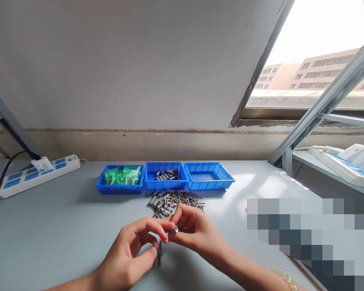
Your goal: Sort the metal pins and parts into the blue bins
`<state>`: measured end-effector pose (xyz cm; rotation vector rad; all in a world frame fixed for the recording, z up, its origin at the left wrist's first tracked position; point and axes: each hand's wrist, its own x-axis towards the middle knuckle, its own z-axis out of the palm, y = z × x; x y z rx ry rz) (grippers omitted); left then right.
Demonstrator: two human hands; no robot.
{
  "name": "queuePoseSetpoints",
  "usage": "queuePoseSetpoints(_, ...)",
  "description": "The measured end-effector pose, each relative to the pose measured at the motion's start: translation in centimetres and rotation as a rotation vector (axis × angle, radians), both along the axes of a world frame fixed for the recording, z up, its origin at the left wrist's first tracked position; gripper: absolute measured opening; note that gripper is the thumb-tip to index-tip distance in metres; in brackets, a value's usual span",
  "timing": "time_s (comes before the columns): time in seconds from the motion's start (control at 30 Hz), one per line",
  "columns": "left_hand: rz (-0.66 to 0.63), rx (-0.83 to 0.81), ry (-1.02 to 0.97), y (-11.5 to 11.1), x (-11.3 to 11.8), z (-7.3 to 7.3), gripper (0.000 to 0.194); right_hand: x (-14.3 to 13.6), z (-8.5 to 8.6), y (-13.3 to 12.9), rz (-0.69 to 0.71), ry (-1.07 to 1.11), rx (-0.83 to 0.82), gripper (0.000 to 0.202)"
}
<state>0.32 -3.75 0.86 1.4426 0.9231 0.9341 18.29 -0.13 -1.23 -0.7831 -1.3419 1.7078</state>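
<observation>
In front of me both hands meet above the table. My right hand (194, 228) pinches a short, hollow metal tube (174, 229) between thumb and fingers, its round opening facing me. The index finger of my left hand (133, 246) reaches against that tube. A thin metal pin (160, 255) points downward by the left thumb and curled fingers, which close around its upper part; the exact contact is partly hidden. Just beyond my hands lies a loose pile of small metal parts (170, 201), grey tubes and thin pins with brass-coloured pieces.
Three blue bins stand in a row: the left bin (119, 190) holds green bags (123, 175), the middle bin (166, 185) holds metal tubes (168, 174), and the right bin (209, 186) is at the end. A power strip (39, 176) lies left. A metal frame (321, 101) rises right.
</observation>
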Motion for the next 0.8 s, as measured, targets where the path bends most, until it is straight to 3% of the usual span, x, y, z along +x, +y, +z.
queuePoseSetpoints(0.1, 0.053, 0.082, 0.085, 0.8, -0.3, 0.6, 0.016, 0.5, 0.5, 0.8, -0.026, -0.139, 0.07, 0.028)
queuePoseSetpoints(0.27, 0.255, 0.504, 0.561, 4.2, -1.5, 0.4, 0.021, 1.8, 2.2, 4.1, -0.181, -0.488, 0.511, 0.023)
queuePoseSetpoints(0.37, 0.267, 0.574, 0.623, 6.1, -2.4, -0.5, 0.023, 2.1, 2.9, 6.9, -0.372, -0.707, 0.86, 0.023)
queuePoseSetpoints(0.5, 0.203, 0.65, 0.698, 7.0, -3.1, -1.5, 0.029, 1.9, 3.0, 9.4, -0.482, -0.765, 0.979, 0.018)
queuePoseSetpoints(0.63, 0.136, 0.721, 0.805, 6.8, -3.1, -2.2, 0.03, 1.4, 2.6, 8.6, -0.475, -0.758, 1.039, 0.018)
queuePoseSetpoints(0.8, 0.145, 0.753, 0.881, 6.7, -2.9, -2.5, 0.019, 1.3, 2.4, 4.9, -0.429, -0.685, 1.023, 0.017)
